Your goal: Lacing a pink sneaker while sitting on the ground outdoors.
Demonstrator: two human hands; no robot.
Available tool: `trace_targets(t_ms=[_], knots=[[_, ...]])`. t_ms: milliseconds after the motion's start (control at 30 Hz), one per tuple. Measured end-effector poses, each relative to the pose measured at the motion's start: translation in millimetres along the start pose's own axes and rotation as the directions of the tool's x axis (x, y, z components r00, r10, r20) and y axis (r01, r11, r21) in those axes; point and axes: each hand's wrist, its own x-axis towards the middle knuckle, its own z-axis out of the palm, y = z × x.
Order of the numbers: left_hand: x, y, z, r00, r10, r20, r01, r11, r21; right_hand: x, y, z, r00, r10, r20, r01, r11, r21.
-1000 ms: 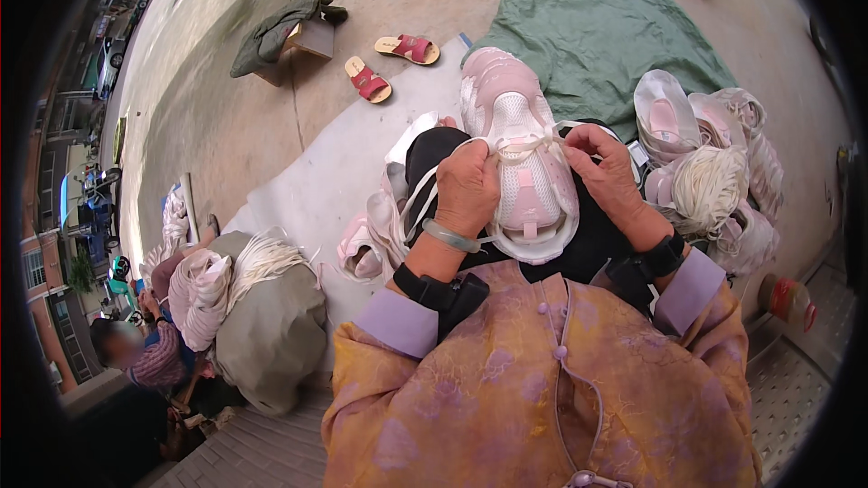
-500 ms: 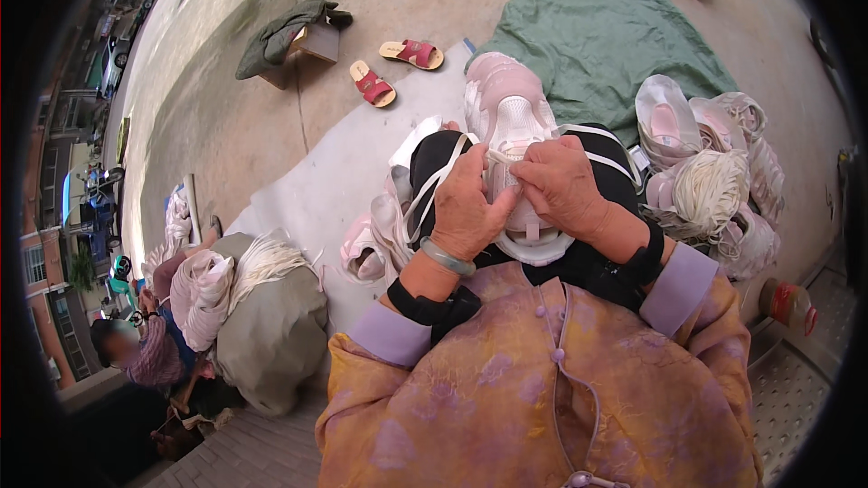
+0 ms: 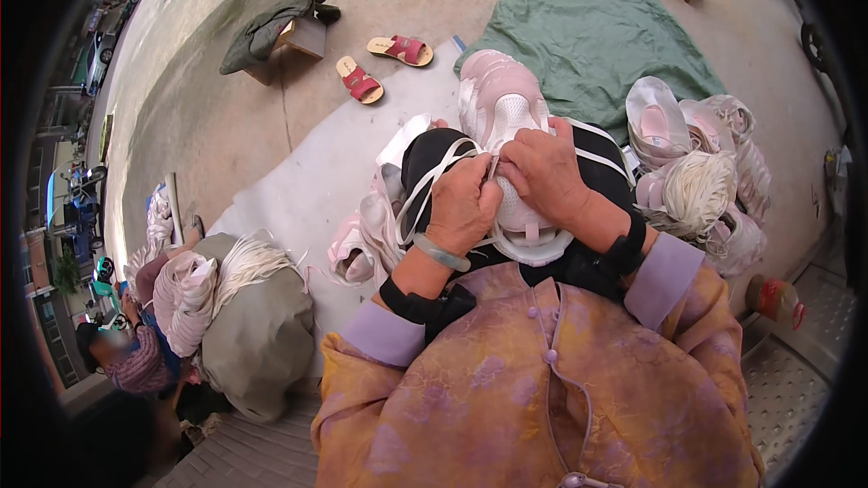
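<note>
A pink and white sneaker point(image 3: 503, 90) rests on my lap, its toe pointing away from me. Over its laced middle, my left hand point(image 3: 461, 205) is closed in a pinch on a white shoelace point(image 3: 432, 179), which loops out across my left knee. Close beside it, my right hand point(image 3: 549, 173) bends over the shoe with its fingers pressed together at the lace near the eyelets. Its fingertips are partly hidden, but the lace runs between the two hands. Below them the padded heel with its pull tab shows.
More pale pink shoes point(image 3: 658, 122) and a bundle of white laces point(image 3: 701, 188) lie at the right. Another shoe point(image 3: 354, 253) sits left of my knees on a white sheet point(image 3: 280, 190). Beyond are a green cloth point(image 3: 592, 36) and red slippers point(image 3: 362, 81). A person sits far left.
My hands have drawn closer together over the shoe, and the left fingers have curled into a tighter pinch. The white lace now makes a larger loop beside my left hand. The view has shifted slightly.
</note>
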Motion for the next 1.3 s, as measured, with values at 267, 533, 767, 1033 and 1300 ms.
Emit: trace_targets(t_ms=[267, 533, 767, 1033, 1300], knots=[[-6.5, 5.1, 10.4, 0.994, 0.034, -0.101, -0.020, 0.989, 0.143, -6.7, -8.4, -24.7, 0.993, -0.054, 0.102, 0.073, 0.980, -0.187], [-13.9, 12.3, 7.8, 0.996, 0.036, -0.080, -0.009, 0.951, 0.309, -155.3, 91.5, -109.5, 0.935, 0.347, -0.069, -0.353, 0.908, -0.227], [-13.1, 13.1, -10.4, 0.997, -0.066, -0.040, 0.074, 0.962, 0.262, -290.2, 170.1, -127.9, 0.615, 0.785, 0.074, -0.785, 0.618, -0.041], [27.3, -18.4, -19.3, 0.987, 0.152, -0.049, -0.110, 0.867, 0.487, -142.4, 77.0, -94.2, 0.978, 0.209, 0.003, -0.208, 0.973, -0.096], [27.2, -13.2, -45.5, 0.961, -0.200, 0.189, 0.232, 0.959, -0.163, -72.8, 20.7, -59.2, 0.990, -0.080, 0.113, 0.083, 0.996, -0.021]])
